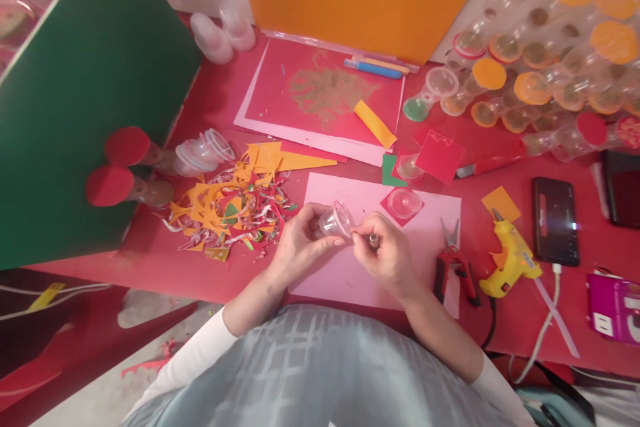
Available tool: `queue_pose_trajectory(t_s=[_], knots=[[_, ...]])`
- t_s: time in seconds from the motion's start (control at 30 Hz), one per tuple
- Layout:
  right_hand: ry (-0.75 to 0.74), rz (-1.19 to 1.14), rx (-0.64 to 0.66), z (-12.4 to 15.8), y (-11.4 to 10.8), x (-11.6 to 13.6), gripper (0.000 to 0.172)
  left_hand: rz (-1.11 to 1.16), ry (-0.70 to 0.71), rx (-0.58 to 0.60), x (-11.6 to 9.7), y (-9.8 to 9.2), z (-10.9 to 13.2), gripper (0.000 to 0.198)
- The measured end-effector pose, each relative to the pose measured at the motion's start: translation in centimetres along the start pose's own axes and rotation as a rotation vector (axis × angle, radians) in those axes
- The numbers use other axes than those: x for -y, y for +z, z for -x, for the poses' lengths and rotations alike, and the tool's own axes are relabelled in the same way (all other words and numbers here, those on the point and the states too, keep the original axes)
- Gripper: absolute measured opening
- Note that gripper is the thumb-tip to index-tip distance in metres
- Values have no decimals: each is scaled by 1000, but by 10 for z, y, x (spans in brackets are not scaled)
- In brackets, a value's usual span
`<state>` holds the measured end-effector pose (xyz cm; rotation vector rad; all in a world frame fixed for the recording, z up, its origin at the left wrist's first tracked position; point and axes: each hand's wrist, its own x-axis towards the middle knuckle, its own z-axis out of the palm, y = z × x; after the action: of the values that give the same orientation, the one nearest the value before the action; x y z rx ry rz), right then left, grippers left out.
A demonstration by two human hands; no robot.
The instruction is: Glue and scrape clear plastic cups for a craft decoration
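Light: bright, even, soft — pink cast from the red bench (165, 267).
Shadows: faint and short.
Glare: small glint on the phone (555, 220).
Edges: corners bent, stretched — slightly soft.

The small cup (336, 220) in the left hand (300, 243) was of clear, thin plastic, smooth and a little glossy. The small piece (373, 239) pinched in the right hand (387, 257) looked greyish and dull; its material could not be told. Under them lay a pink sheet (350, 273) of matt paper. The scraps (230, 207) were cut paper, orange and red, also matt. The scissors (453, 250) had bare metal blades and red plastic handles. The glue gun (510, 260) was yellow plastic, the phone (555, 220) black and glossy.
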<state>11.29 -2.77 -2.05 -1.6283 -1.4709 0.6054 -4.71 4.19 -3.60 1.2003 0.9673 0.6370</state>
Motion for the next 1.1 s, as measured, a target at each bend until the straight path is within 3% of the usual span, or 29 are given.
queue_pose_trajectory(t_s=[0.33, 0.43, 0.63, 0.83, 0.97, 1.1], knots=[[391, -373, 139, -2, -1, 2, 9, 34, -29, 31, -2, -1, 0, 58], [440, -504, 136, -3, 0, 3, 10, 51, -28, 32, -2, 0, 0, 57], [403, -556, 146, -1, -1, 2, 13, 81, 6, -12, 5, -1, 0, 57], [317, -366, 171, -2, -9, -2, 20, 66, 19, -26, 3, -3, -1, 61], [253, -286, 292, -6, -14, -2, 26, 30, -7, 21, -3, -2, 2, 62], [250, -318, 399, -7, -15, 1, 22, 27, -5, 83, -7, -3, 4, 64]])
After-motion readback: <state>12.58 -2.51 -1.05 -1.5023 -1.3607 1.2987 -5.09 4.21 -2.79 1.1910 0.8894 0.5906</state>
